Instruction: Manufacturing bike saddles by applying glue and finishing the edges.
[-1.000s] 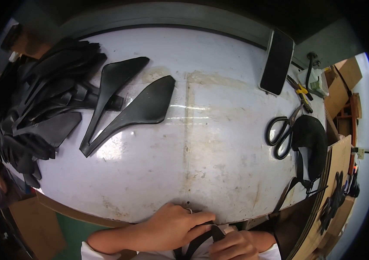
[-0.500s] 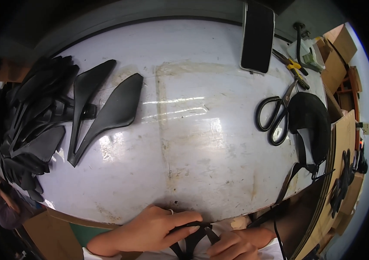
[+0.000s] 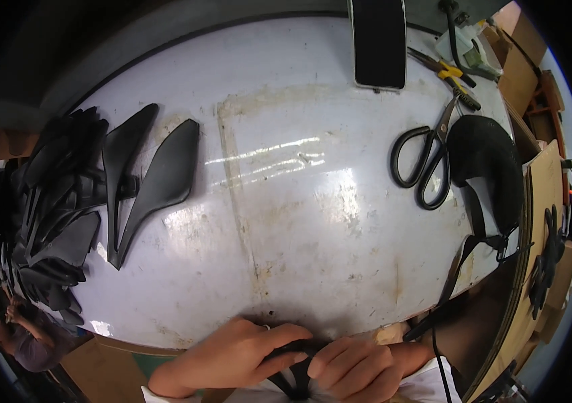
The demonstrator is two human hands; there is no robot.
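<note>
left hand gripping black strap | right hand pinching it too | strap sitting at near tabletop edge | scissors lying far right

A stained white table carries black scissors, a phone and black pointed pieces.

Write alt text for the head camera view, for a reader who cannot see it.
At the near edge of a worn white table, the left hand and right hand together pinch a small black piece. Flat black cut shapes lie to the left; black scissors and a dark phone lie to the right.
</note>
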